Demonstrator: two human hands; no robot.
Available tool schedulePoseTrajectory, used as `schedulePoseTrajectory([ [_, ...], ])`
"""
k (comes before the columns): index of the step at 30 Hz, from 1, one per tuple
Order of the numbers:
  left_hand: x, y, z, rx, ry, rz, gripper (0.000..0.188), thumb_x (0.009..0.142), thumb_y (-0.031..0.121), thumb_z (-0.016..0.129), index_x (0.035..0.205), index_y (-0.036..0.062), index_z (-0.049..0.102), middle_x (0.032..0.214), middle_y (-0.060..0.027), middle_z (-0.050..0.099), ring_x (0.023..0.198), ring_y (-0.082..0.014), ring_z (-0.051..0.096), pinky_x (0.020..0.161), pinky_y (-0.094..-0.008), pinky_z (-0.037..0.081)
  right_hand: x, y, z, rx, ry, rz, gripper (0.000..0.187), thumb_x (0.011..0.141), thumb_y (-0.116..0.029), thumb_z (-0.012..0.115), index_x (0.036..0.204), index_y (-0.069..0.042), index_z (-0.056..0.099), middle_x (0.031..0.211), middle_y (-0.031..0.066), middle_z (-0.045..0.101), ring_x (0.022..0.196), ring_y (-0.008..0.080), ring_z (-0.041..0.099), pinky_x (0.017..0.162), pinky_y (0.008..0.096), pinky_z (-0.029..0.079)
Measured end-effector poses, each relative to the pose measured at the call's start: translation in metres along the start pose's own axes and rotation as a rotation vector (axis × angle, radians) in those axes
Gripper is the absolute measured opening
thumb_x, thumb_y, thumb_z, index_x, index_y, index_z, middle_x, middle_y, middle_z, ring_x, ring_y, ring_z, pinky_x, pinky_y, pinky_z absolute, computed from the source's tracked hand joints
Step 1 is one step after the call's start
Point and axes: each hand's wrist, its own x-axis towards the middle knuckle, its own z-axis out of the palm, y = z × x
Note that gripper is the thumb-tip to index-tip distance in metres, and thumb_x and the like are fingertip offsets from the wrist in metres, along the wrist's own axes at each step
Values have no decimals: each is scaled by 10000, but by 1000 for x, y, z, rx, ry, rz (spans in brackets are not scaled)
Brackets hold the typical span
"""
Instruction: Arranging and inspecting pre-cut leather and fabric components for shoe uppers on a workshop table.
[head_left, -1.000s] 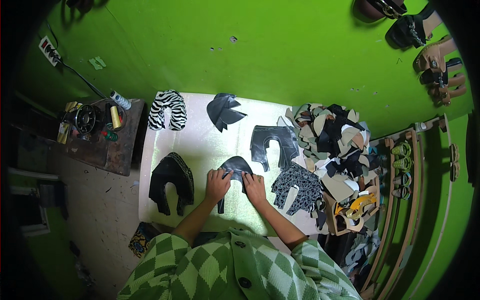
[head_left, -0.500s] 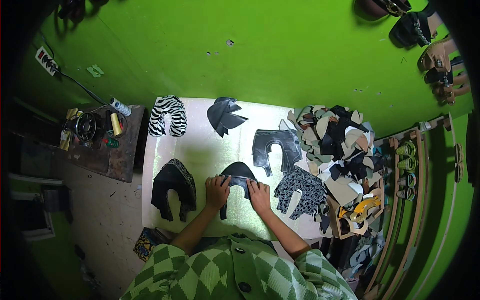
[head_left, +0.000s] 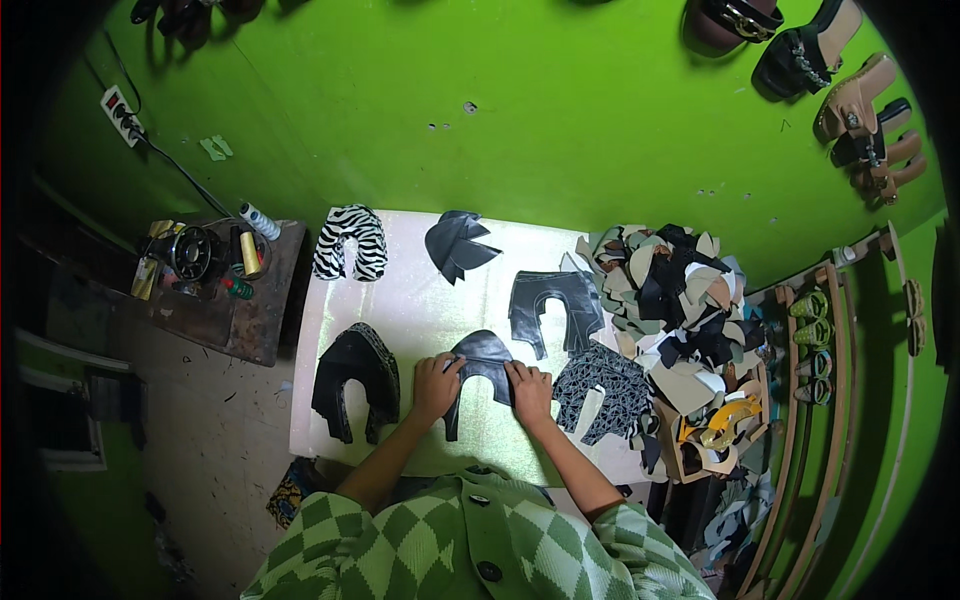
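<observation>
A black leather shoe-upper piece [head_left: 484, 349], curved like a horseshoe, lies on the pale shiny table [head_left: 420, 300] in front of me. The fingers of my left hand [head_left: 436, 388] are bent over its left side, the tips pressing near the inner curve. At its right edge, my right hand [head_left: 530, 392] grips the leather, the thumb side partly hidden. To the left of my hands sits a stack of black horseshoe pieces [head_left: 352, 382] with a patterned edge. Close to my right hand is a stack of black-and-white patterned pieces [head_left: 603, 392].
Zebra-striped pieces [head_left: 350, 243], folded black pieces [head_left: 460, 245] and more black uppers [head_left: 553, 305] lie farther back. Scraps [head_left: 680, 285] are heaped at right, beside a wooden rack [head_left: 838, 400] of footwear. A sewing machine's black wheel [head_left: 194, 253] stands at left.
The view has shifted slightly. My right hand has slid outward to the right edge of the black piece, whose upper part now catches more light. My left hand stays on its left side.
</observation>
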Motion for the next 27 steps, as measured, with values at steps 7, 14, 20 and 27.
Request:
schedulePoseTrajectory([
  [7,12,-13,15,-187,144,-265,185,757,119,568,936,75,566,936,-94,542,859,-269,515,742,-368,408,38,25,6,510,56,420,173,706,-196,617,827,-79,661,791,124,642,764,285,619,683,354,486],
  [14,28,-27,29,-253,3,-688,229,713,187,674,883,66,581,793,-99,625,770,-281,599,671,-376,464,29,6,13,395,-38,671,227,651,-277,721,767,-94,654,754,88,643,729,251,623,659,356,484],
  [20,25,-35,40,-284,-6,-761,161,687,224,701,728,83,633,754,-79,643,737,-239,619,667,-337,479,31,16,31,575,-83,732,186,638,-270,737,686,-105,668,696,60,653,649,199,625,630,318,479],
  [27,8,-45,21,-510,79,-675,159,664,229,724,727,99,659,706,-52,649,663,-166,621,629,-283,476,44,37,21,1364,-357,742,176,704,-111,715,804,3,625,610,33,585,449,83,498,393,232,416],
])
